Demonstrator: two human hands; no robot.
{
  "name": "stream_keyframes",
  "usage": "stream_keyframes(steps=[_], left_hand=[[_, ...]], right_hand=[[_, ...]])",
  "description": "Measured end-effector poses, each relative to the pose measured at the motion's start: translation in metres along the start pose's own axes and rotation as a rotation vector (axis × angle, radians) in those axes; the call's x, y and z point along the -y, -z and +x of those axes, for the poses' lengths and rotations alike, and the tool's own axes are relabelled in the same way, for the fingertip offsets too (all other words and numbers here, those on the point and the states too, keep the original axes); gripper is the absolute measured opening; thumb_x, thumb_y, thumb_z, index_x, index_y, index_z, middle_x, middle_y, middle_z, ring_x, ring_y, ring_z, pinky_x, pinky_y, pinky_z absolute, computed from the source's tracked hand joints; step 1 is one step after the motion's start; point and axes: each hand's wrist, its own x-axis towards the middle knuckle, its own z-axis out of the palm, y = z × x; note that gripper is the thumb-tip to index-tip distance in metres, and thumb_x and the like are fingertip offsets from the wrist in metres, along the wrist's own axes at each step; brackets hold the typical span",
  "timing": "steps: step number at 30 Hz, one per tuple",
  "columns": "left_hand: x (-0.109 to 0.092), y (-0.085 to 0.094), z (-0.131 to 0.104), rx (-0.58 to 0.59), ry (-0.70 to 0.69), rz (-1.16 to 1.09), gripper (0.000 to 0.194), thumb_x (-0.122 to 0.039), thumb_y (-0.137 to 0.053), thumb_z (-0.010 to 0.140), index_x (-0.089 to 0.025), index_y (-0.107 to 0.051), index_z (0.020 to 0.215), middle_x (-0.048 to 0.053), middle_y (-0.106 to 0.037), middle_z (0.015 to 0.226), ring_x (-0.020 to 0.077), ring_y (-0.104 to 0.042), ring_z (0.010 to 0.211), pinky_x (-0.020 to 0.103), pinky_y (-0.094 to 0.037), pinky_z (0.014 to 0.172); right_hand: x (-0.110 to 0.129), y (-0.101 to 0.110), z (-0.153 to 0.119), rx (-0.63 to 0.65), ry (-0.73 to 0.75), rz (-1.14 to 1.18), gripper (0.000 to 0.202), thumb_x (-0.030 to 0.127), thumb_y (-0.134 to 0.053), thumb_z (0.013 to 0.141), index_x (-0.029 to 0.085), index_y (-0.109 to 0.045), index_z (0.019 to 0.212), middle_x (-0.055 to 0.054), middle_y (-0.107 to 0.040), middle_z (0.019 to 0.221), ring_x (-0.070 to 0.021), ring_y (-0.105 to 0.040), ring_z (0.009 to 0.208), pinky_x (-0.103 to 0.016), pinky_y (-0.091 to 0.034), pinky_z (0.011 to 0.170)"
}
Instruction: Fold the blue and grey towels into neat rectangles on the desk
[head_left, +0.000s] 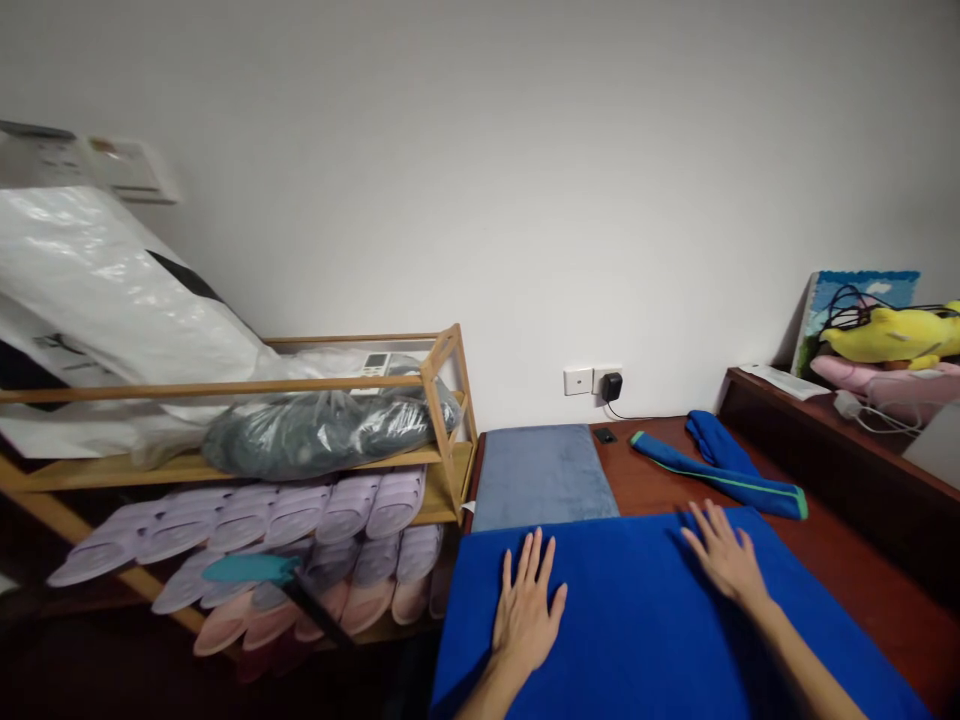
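A bright blue cloth [630, 610] lies spread over the near part of the wooden surface. My left hand [528, 605] rests flat on its left half, fingers stretched forward. On the far right part of the cloth my right hand [726, 555] lies with fingers spread, fingertips near the far edge. Neither hand holds anything. Beyond the cloth is a grey-blue cushion [544, 475], its near edge meeting the cloth. Farther right lies a rumpled blue garment piece with green edging [727, 475].
A wooden rack [442, 440] at left holds lilac and pink slippers [345, 510] and a plastic-wrapped dark bundle [315, 435]. A plugged-in black adapter [611, 387] is on the wall. At right, a raised wooden ledge [847, 410] carries a yellow plush toy [896, 335] and cables.
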Motion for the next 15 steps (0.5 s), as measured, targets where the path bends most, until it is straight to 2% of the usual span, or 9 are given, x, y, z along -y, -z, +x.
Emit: stream_keyframes(steps=[3,6,9,11,13,15], left_hand=[[0.0,-0.001,0.0,0.025,0.016,-0.012,0.057,-0.047,-0.027,0.093,-0.032,-0.007,0.144,0.002,-0.01,0.154,0.0272,-0.01,0.14,0.061,-0.01,0.11],[0.001,-0.003,0.003,0.091,0.044,-0.031,0.057,-0.052,-0.028,0.092,-0.033,-0.014,0.144,0.003,-0.014,0.153,0.031,-0.01,0.14,0.067,-0.009,0.107],[-0.002,0.004,0.004,0.1,0.049,-0.042,0.057,-0.051,-0.029,0.091,-0.03,-0.017,0.144,0.005,-0.017,0.152,0.0314,-0.013,0.139,0.067,-0.011,0.107],[-0.006,0.015,-0.003,0.046,0.037,-0.04,0.057,-0.046,-0.028,0.093,-0.027,-0.014,0.144,0.006,-0.016,0.152,0.0291,-0.015,0.139,0.063,-0.013,0.108],[-0.009,0.026,-0.018,-0.028,-0.031,-0.032,0.056,-0.04,-0.026,0.094,-0.025,-0.007,0.145,0.005,-0.014,0.153,0.0254,-0.015,0.139,0.058,-0.015,0.111],[-0.009,0.033,-0.041,-0.065,-0.136,-0.018,0.057,-0.038,-0.028,0.094,-0.028,-0.004,0.145,0.002,-0.013,0.153,0.0233,-0.017,0.139,0.053,-0.018,0.111]], right_hand=[[0.061,0.004,-0.024,0.065,0.233,0.086,0.063,0.063,-0.02,0.088,0.034,-0.015,0.144,-0.001,-0.015,0.153,-0.0197,-0.013,0.14,-0.05,-0.019,0.11],[0.094,0.002,-0.037,0.101,0.283,0.121,0.063,0.063,-0.021,0.088,0.033,-0.02,0.143,-0.002,-0.02,0.152,-0.0197,-0.016,0.139,-0.049,-0.02,0.11],[0.102,0.009,-0.042,0.08,0.275,0.126,0.062,0.062,-0.023,0.089,0.03,-0.026,0.142,-0.005,-0.024,0.151,-0.0215,-0.018,0.138,-0.049,-0.021,0.11],[0.102,0.023,-0.051,0.031,0.291,0.129,0.061,0.059,-0.025,0.09,0.029,-0.026,0.142,-0.005,-0.023,0.151,-0.0217,-0.017,0.138,-0.049,-0.021,0.111],[0.102,0.038,-0.071,-0.005,0.327,0.147,0.059,0.056,-0.026,0.091,0.03,-0.02,0.144,-0.003,-0.021,0.151,-0.0213,-0.016,0.139,-0.048,-0.021,0.111],[0.102,0.048,-0.1,0.012,0.37,0.174,0.059,0.054,-0.028,0.091,0.034,-0.012,0.144,0.0,-0.019,0.152,-0.0212,-0.016,0.139,-0.048,-0.024,0.111]])
